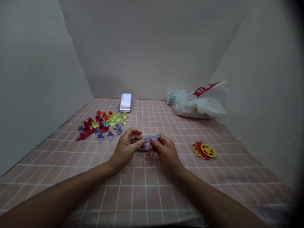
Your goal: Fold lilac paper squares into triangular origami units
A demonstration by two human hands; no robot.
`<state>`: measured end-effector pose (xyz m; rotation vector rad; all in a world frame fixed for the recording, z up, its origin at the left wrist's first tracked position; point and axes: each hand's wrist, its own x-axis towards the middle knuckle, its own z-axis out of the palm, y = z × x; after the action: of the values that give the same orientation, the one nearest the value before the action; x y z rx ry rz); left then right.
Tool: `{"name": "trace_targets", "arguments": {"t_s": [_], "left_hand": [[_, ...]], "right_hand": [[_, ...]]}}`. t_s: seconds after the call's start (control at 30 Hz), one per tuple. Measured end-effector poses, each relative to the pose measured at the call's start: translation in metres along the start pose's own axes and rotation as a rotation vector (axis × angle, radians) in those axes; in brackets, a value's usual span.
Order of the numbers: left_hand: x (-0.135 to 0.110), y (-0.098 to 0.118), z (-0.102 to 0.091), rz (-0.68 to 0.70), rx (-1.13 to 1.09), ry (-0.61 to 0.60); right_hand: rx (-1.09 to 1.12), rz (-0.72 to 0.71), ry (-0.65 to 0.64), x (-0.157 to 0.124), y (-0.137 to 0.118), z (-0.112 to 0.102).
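Observation:
Between my two hands is a small folded piece of light purple paper [150, 138], pointed at its right end. My left hand [129, 144] pinches its left side between thumb and fingers. On the right end, my right hand [165, 148] grips it the same way, thumb on top. More purple paper [145, 147] shows just below; whether it is part of the same piece I cannot tell. Several folded paper figures [101, 123] in red, orange, yellow, blue and purple lie in a loose group beyond my left hand.
A phone [125, 102] with a lit, blurred screen stands at the back. Red and yellow star-patterned paper cutouts [206, 150] lie right of my right hand. A white plastic bag [199, 106] and a box [171, 97] sit back right. Pink checked cloth [114, 186] covers the table; walls enclose it.

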<state>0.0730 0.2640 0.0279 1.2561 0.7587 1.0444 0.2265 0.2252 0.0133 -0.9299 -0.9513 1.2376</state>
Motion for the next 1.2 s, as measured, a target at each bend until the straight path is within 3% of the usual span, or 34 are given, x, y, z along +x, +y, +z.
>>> {"name": "trace_targets", "arguments": {"t_s": [0.13,0.37,0.47,0.63,0.73,0.87,1.2], "left_hand": [[0.0003,0.0003,-0.0018,0.006,0.006,0.015],[0.0021,-0.0063,-0.0035,0.182,0.192,0.015],[0.0014,-0.0058,-0.0033,0.196,0.238,0.014],[-0.0009,-0.0016,-0.0012,0.107,0.184,-0.004],[-0.0004,-0.0001,-0.0002,-0.011,0.105,-0.082],[0.0021,0.0017,-0.0015,-0.135,0.194,-0.164],[0.0047,-0.0004,-0.0039,-0.205,0.024,-0.204]], "right_hand": [[0.015,0.003,0.022,0.0018,0.0002,-0.0011],[0.054,0.032,0.025,0.0017,-0.0012,0.0000],[0.053,0.040,0.023,0.0010,-0.0025,0.0010],[0.030,0.032,0.005,0.0006,-0.0024,0.0011],[-0.018,0.050,-0.064,0.0011,-0.0005,0.0009],[-0.050,0.086,-0.096,0.0022,0.0020,-0.0003],[0.027,0.110,-0.190,0.0028,0.0020,-0.0023]]}}
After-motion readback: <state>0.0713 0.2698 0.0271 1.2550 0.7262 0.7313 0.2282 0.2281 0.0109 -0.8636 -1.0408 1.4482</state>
